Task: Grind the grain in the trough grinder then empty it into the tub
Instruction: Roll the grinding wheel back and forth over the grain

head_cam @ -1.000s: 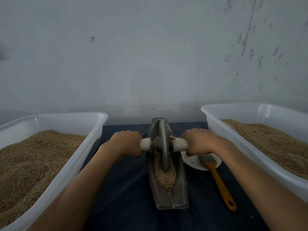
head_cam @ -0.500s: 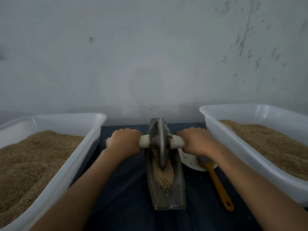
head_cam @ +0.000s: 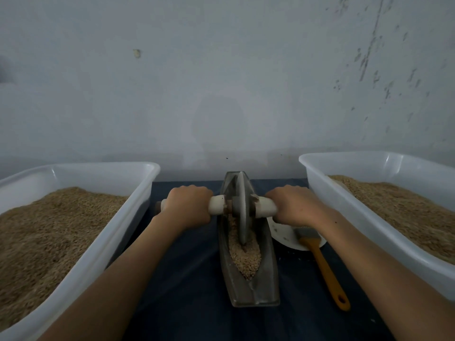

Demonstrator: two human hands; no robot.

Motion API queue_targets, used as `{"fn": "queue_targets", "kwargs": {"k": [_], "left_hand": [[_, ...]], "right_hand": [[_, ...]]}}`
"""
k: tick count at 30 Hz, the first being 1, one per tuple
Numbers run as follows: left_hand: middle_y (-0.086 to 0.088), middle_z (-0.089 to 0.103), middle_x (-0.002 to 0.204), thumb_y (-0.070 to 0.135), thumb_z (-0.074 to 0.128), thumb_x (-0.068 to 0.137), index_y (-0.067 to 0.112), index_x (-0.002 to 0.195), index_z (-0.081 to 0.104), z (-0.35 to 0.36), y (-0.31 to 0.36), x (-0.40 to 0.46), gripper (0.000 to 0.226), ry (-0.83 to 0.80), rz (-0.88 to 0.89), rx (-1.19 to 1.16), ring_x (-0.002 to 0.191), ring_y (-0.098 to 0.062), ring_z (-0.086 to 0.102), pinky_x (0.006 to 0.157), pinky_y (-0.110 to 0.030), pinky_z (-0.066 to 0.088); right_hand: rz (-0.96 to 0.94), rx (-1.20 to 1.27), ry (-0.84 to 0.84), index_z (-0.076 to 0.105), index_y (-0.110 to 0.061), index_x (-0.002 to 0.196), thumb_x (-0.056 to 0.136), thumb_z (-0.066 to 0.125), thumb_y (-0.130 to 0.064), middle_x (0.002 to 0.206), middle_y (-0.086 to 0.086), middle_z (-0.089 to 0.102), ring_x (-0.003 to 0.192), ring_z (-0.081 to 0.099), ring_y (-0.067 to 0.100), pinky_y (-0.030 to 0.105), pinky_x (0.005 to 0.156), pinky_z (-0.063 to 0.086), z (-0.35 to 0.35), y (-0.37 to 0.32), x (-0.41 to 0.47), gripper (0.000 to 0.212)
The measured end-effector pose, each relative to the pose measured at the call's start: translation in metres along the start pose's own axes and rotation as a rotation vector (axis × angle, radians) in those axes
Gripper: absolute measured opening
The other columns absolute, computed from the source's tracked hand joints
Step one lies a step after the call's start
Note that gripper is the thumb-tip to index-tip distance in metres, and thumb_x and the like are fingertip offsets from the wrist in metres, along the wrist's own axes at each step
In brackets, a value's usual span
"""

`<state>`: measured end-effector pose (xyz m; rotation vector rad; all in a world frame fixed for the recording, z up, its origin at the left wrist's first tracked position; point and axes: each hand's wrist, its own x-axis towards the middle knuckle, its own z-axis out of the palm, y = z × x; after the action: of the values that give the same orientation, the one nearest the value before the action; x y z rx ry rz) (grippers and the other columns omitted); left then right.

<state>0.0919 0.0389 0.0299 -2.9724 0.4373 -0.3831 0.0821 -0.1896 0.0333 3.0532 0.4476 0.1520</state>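
At the far left of the dark blue cloth (head_cam: 187,279) that covers the work surface, a white plastic tub (head_cam: 103,244) sits heaped with tan grain, its near end running out of view. Just right of it, your left hand (head_cam: 188,205) is curled around the left end of a pale wooden axle handle (head_cam: 216,205), knuckles up, gripping it firmly. In the centre lies the trough grinder (head_cam: 251,281), a long boat-shaped metal channel pointing away from you toward the wall. A thin metal wheel (head_cam: 242,212) stands upright in the channel on that axle, its lower edge sunk into the grain (head_cam: 246,257) that fills the middle and near part of the trough. Your right hand (head_cam: 296,205) wraps around the right end of the handle, fingers closed over it, level with the left hand. Beneath your right wrist, a small white dish (head_cam: 285,236) rests on the cloth just beside the trough, and a brush with an orange handle (head_cam: 325,267) lies across its edge, handle toward you. At the far right stands a second white tub (head_cam: 364,217), also holding tan grain. A pale, scuffed wall (head_cam: 221,82) rises behind everything.
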Motion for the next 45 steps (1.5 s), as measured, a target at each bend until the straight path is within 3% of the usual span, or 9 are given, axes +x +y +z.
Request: {"fn": "queue_targets", "kwargs": {"k": [4, 11, 14, 20, 24, 32, 36, 41, 45], "left_hand": [[0.004, 0.061, 0.092, 0.031, 0.058, 0.083, 0.025, 0.104, 0.057, 0.002, 0.001, -0.001, 0.022, 0.046, -0.02, -0.011, 0.077, -0.015, 0.053, 0.065, -0.03, 0.037], [0.004, 0.057, 0.089, 0.033, 0.068, 0.077, 0.021, 0.113, 0.059, -0.01, -0.001, 0.0, 0.038, -0.26, 0.015, -0.051, 0.077, -0.014, 0.052, 0.067, -0.029, 0.039], [0.005, 0.053, 0.083, 0.032, 0.068, 0.077, 0.022, 0.11, 0.059, -0.01, 0.0, 0.0, 0.036, -0.262, 0.008, -0.051, 0.076, -0.015, 0.052, 0.068, -0.03, 0.04], [0.005, 0.058, 0.089, 0.033, 0.061, 0.082, 0.025, 0.105, 0.057, 0.0, 0.002, -0.001, 0.025, 0.0, -0.029, 0.004, 0.074, -0.014, 0.049, 0.065, -0.03, 0.036], [0.007, 0.052, 0.082, 0.031, 0.058, 0.084, 0.026, 0.101, 0.054, 0.003, 0.003, -0.002, 0.018, 0.095, -0.062, 0.002, 0.07, -0.014, 0.045, 0.063, -0.03, 0.033], [0.006, 0.056, 0.083, 0.033, 0.066, 0.077, 0.022, 0.109, 0.059, -0.01, -0.002, 0.001, 0.035, -0.249, 0.003, -0.047, 0.076, -0.014, 0.052, 0.067, -0.03, 0.039], [0.01, 0.047, 0.073, 0.033, 0.068, 0.076, 0.022, 0.11, 0.058, -0.012, 0.0, 0.0, 0.037, -0.262, 0.01, -0.04, 0.073, -0.013, 0.05, 0.066, -0.029, 0.038], [0.005, 0.058, 0.089, 0.033, 0.062, 0.081, 0.025, 0.108, 0.058, -0.003, 0.001, -0.001, 0.029, -0.062, -0.013, -0.008, 0.075, -0.014, 0.049, 0.067, -0.03, 0.037], [0.007, 0.05, 0.082, 0.03, 0.057, 0.084, 0.026, 0.104, 0.055, 0.0, 0.003, -0.003, 0.02, 0.05, -0.03, -0.004, 0.072, -0.014, 0.046, 0.064, -0.03, 0.035]], "right_hand": [[-0.005, -0.016, 0.129, 0.057, -0.03, 0.097, 0.086, 0.058, -0.023, 0.093, -0.003, 0.065, 0.079, 0.058, 0.016, 0.029, 0.062, 0.035, 0.005, -0.001, 0.0, 0.013], [-0.006, 0.106, -0.235, 0.06, -0.023, 0.115, 0.08, 0.07, -0.022, 0.101, -0.001, 0.065, 0.088, 0.061, 0.016, 0.025, 0.064, 0.044, -0.008, 0.002, -0.002, 0.036], [0.009, 0.13, -0.264, 0.06, -0.022, 0.115, 0.081, 0.071, -0.022, 0.099, -0.002, 0.064, 0.087, 0.06, 0.015, 0.023, 0.062, 0.043, -0.007, 0.002, -0.001, 0.036], [-0.006, 0.013, -0.003, 0.055, -0.031, 0.091, 0.083, 0.06, -0.022, 0.086, -0.006, 0.062, 0.074, 0.056, 0.014, 0.025, 0.053, 0.035, 0.0, 0.0, 0.001, 0.013], [-0.014, -0.013, 0.164, 0.044, -0.033, 0.085, 0.087, 0.056, -0.023, 0.085, -0.007, 0.059, 0.072, 0.05, 0.014, 0.029, 0.061, 0.034, 0.007, -0.002, 0.0, 0.016], [-0.016, 0.106, -0.234, 0.06, -0.025, 0.112, 0.08, 0.07, -0.023, 0.098, -0.003, 0.063, 0.088, 0.06, 0.015, 0.027, 0.066, 0.043, -0.009, 0.003, -0.001, 0.034], [0.018, 0.201, -0.315, 0.058, -0.022, 0.119, 0.08, 0.072, -0.019, 0.105, -0.001, 0.063, 0.092, 0.058, 0.015, 0.027, 0.073, 0.044, -0.009, 0.004, -0.001, 0.041], [-0.019, 0.051, -0.082, 0.06, -0.028, 0.104, 0.084, 0.063, -0.023, 0.09, -0.006, 0.062, 0.085, 0.061, 0.015, 0.026, 0.063, 0.043, -0.003, 0.001, 0.0, 0.021], [-0.018, 0.001, 0.088, 0.056, -0.032, 0.093, 0.085, 0.057, -0.022, 0.082, -0.008, 0.056, 0.075, 0.055, 0.015, 0.028, 0.06, 0.036, 0.002, -0.001, -0.001, 0.012]]}}
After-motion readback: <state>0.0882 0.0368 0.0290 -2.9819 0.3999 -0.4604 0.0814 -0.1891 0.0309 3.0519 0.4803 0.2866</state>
